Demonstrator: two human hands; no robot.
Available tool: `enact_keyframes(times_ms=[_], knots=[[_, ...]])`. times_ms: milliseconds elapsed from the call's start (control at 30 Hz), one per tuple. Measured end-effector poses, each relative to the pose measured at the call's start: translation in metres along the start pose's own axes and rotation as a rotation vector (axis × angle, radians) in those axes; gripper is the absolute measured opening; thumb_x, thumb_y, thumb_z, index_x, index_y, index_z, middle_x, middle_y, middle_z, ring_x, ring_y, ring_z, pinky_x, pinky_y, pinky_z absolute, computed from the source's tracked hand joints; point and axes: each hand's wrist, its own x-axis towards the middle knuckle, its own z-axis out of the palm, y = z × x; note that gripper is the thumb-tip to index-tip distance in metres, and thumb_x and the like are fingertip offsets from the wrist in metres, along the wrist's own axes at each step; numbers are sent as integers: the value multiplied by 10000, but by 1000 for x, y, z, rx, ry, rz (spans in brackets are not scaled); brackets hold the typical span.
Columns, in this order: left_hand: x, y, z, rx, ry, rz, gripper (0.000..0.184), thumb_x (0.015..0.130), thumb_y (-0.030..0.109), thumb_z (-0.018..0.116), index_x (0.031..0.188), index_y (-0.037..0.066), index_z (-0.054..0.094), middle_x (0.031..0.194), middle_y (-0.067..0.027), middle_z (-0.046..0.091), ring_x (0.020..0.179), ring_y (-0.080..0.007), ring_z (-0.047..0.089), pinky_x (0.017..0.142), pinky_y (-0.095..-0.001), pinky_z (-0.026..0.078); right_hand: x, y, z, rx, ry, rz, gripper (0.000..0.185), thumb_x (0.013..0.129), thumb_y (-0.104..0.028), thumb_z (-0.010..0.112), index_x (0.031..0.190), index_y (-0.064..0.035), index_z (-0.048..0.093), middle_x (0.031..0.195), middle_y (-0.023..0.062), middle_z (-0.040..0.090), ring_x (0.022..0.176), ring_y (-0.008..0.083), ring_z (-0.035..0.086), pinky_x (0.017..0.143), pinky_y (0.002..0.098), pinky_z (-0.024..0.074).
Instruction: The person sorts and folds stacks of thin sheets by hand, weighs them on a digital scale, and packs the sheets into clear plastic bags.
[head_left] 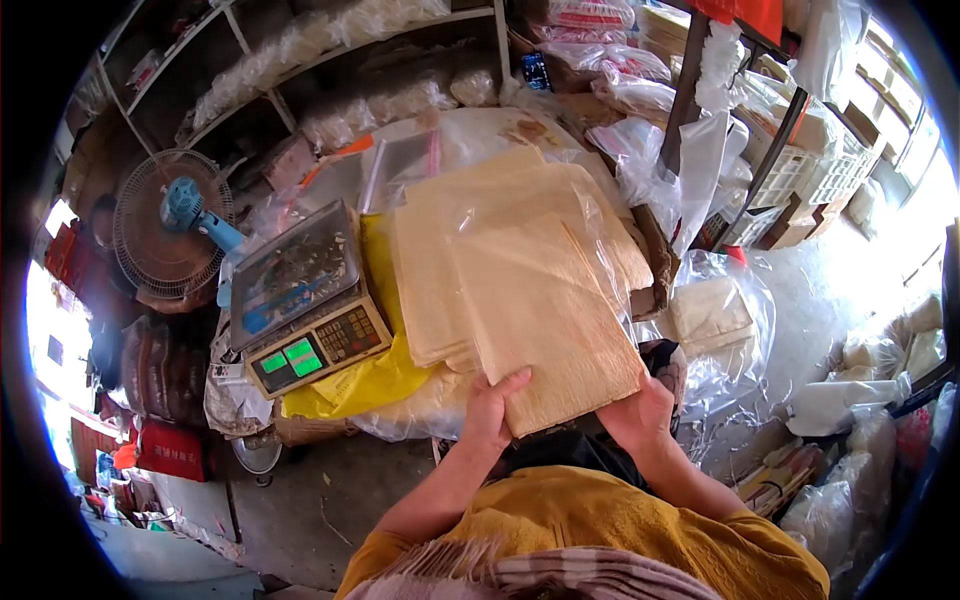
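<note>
My left hand [492, 408] grips the near left corner of a stack of thin tan sheets [545, 330], thumb on top. At the near right corner, my right hand [640, 408] holds the same stack, its fingers partly hidden underneath. Clear plastic shines over the stack's far part and right side, like a bag around it. Behind and partly under it lies a larger pile of tan sheets [428, 270] on the table. To the left stands a digital scale [320, 345] with lit green displays, beside a yellow plastic bag [395, 365].
A blue fan [185, 215] stands left of the scale. Shelves [270, 75] with bagged goods line the back. More tan sheets in clear plastic [712, 315] lie at the right, near a dark post [690, 95] and white crates [790, 175].
</note>
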Motion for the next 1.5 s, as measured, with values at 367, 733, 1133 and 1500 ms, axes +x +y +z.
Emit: enact_keyframes(times_ms=[367, 733, 1133, 1500], knots=[[-4, -4, -24, 51, -192, -73, 269, 927, 126, 478, 1166, 3, 498, 1088, -97, 597, 992, -194, 596, 809, -325, 507, -9, 6, -4, 73, 381, 12, 366, 837, -11, 508, 1194, -31, 429, 1115, 88, 577, 1003, 227, 586, 812, 380, 511], [-18, -18, -64, 438, -397, -25, 248, 930, 82, 482, 1134, -58, 500, 1019, -153, 623, 895, -196, 626, 793, -293, 504, 65, 15, -4, -174, 239, -81, 253, 871, -31, 506, 1123, -45, 488, 1045, 78, 597, 929, 213, 609, 730, 360, 543], [132, 136, -87, 820, 318, 408, 458, 748, 143, 708, 1111, -41, 498, 1040, -142, 600, 940, -213, 590, 799, -324, 480, 81, 3, -1, -171, 257, -59, 334, 860, -47, 550, 1181, -37, 457, 1115, 90, 569, 1013, 248, 574, 833, 401, 493], [143, 180, -41, 682, 70, 156, 348, 700, 32, 674, 1027, -55, 592, 924, -126, 649, 808, -230, 639, 735, -355, 525, 84, 1, -10, -250, 228, -55, 386, 820, -20, 580, 1187, -28, 461, 1137, 112, 549, 1060, 262, 545, 895, 476, 457]])
